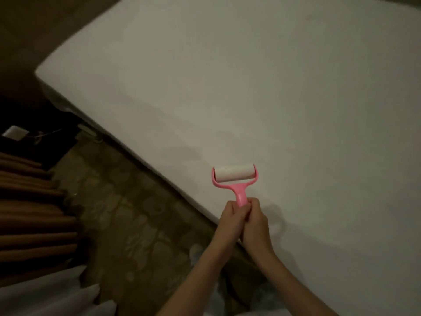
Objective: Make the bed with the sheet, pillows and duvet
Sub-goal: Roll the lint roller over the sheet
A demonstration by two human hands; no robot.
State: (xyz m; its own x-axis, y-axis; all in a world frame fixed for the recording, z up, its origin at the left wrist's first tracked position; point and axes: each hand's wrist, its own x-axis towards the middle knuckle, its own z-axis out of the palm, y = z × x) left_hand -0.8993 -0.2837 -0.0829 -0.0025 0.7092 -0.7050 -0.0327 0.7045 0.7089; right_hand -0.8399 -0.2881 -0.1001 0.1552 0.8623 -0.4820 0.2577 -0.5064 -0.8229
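Observation:
A white sheet [262,92] lies flat and smooth over the bed, which fills the upper right of the view. A pink lint roller [234,179] with a white roll rests on the sheet near the bed's near edge. My left hand [230,215] and my right hand [256,221] both grip its pink handle, side by side, with fingers curled round it. No pillows or duvet are in view.
A patterned carpet [127,220] runs along the bed's left side. Brown curtains [34,215] and a white sheer [52,295] hang at the lower left. A small white object [14,132] lies in the dark corner beyond the bed's end.

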